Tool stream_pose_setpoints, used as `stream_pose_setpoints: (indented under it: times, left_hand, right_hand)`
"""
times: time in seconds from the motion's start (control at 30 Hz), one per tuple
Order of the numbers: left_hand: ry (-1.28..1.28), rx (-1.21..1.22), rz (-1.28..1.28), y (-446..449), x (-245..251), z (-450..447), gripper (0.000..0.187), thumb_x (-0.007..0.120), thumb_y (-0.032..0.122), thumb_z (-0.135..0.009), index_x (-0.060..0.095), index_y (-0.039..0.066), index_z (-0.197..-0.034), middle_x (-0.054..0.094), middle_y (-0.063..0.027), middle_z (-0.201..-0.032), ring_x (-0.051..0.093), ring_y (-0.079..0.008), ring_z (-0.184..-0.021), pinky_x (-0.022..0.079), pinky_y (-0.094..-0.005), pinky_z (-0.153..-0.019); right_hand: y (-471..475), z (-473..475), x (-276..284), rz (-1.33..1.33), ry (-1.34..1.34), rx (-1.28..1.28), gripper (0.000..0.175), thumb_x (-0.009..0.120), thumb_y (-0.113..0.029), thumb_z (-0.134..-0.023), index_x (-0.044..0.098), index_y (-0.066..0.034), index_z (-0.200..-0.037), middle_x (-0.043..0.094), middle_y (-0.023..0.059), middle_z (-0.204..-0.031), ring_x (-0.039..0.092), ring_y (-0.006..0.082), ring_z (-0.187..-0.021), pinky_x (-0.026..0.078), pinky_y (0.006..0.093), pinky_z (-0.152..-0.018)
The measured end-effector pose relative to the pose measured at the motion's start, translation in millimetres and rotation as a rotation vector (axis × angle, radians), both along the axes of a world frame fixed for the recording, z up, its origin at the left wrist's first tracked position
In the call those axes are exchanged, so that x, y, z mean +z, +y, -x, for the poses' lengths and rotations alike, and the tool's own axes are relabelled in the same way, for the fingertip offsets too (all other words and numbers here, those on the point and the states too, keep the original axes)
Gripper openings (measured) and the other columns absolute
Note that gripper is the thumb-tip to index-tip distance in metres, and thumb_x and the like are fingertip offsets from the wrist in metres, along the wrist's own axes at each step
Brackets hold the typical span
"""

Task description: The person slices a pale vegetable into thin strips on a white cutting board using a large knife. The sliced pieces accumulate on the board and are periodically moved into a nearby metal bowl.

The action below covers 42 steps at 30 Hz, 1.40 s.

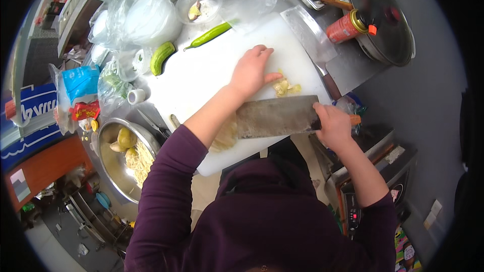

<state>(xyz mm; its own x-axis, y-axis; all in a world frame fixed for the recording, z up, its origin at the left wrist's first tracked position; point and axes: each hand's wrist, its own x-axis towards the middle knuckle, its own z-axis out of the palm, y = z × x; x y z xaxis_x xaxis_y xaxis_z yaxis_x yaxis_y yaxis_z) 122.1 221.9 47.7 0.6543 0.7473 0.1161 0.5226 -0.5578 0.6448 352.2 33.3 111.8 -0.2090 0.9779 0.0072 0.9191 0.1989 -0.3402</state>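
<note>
My right hand (pixel 333 124) grips the wooden handle of a wide, stained cleaver (pixel 278 116). Its blade lies nearly flat low over the near part of a white cutting board (pixel 204 79). Farther up the board is my left hand (pixel 250 68), with thumb and fingers apart and nothing seen in it. By its thumb lie pale yellow crushed pieces (pixel 284 87), perhaps ginger or garlic. Partly hidden by my left forearm, a pale heap of cut vegetable (pixel 225 138) sits left of the blade. A green pepper (pixel 210 36) and a cucumber piece (pixel 162 58) rest toward the board's far left.
A second cleaver (pixel 308 34) lies along the board's right edge. Beyond it stand a red can (pixel 343 29) and a lidded pot (pixel 382 19). At left, a steel bowl (pixel 107 170) holds potatoes and thin strips, with scissors (pixel 153 122) beside it. Plastic bags (pixel 147 15) crowd the back.
</note>
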Motion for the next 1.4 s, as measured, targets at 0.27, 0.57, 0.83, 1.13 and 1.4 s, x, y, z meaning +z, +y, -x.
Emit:
stream_pose_setpoints:
  times: [0.27, 0.57, 0.83, 1.13, 1.4]
  left_hand:
    - [0.197, 0.304, 0.136, -7, -34, 32, 0.018, 0.06, 0.006, -0.088, 0.074, 0.002, -0.098, 0.072, -0.0201, -0.094, 0.067, -0.0389, -0.092, 0.054, -0.0442, -0.085]
    - [-0.162, 0.543, 0.017, -70, 19, 65, 0.029, 0.065, -0.004, -0.085, 0.07, 0.0, -0.113, 0.07, -0.0159, -0.114, 0.067, -0.0359, -0.103, 0.054, -0.0426, -0.094]
    - [0.002, 0.33, -0.277, -137, -10, 105, 0.043, 0.069, -0.002, -0.069, 0.071, 0.001, -0.112, 0.065, -0.0112, -0.12, 0.06, -0.0328, -0.114, 0.051, -0.0451, -0.097]
    - [-0.06, 0.411, -0.244, -135, -21, 94, 0.037, 0.066, 0.001, -0.073, 0.071, -0.001, -0.11, 0.066, -0.0107, -0.117, 0.061, -0.0305, -0.111, 0.054, -0.0394, -0.092]
    - [-0.018, 0.39, -0.144, -140, -26, 97, 0.034, 0.063, 0.004, -0.077, 0.071, -0.003, -0.109, 0.066, -0.0134, -0.118, 0.059, -0.0328, -0.115, 0.054, -0.0394, -0.094]
  right_hand:
    - [-42, -29, -4, -0.016, 0.143, -0.117, 0.055, 0.073, -0.003, -0.061, 0.062, -0.0069, -0.115, 0.068, 0.0123, -0.088, 0.066, 0.0349, -0.081, 0.054, 0.0422, -0.072]
    - [-25, 17, 7, 0.275, 0.593, -0.501, 0.022, 0.062, -0.01, -0.099, 0.062, 0.005, -0.115, 0.071, 0.0181, -0.085, 0.069, 0.0258, -0.077, 0.053, 0.0359, -0.072]
    - [33, 108, -17, 0.466, 0.174, -0.168, 0.026, 0.06, -0.027, -0.1, 0.07, -0.0025, -0.105, 0.07, 0.0223, -0.082, 0.068, 0.0425, -0.079, 0.053, 0.0513, -0.073]
    - [41, 119, -9, 0.447, 0.089, -0.067, 0.023, 0.065, -0.017, -0.094, 0.068, 0.0011, -0.109, 0.069, 0.0232, -0.081, 0.068, 0.0425, -0.076, 0.054, 0.0515, -0.071]
    - [48, 123, 14, 0.546, -0.055, -0.002, 0.03, 0.066, -0.011, -0.09, 0.066, 0.0005, -0.118, 0.068, 0.0224, -0.084, 0.066, 0.0435, -0.077, 0.054, 0.0512, -0.071]
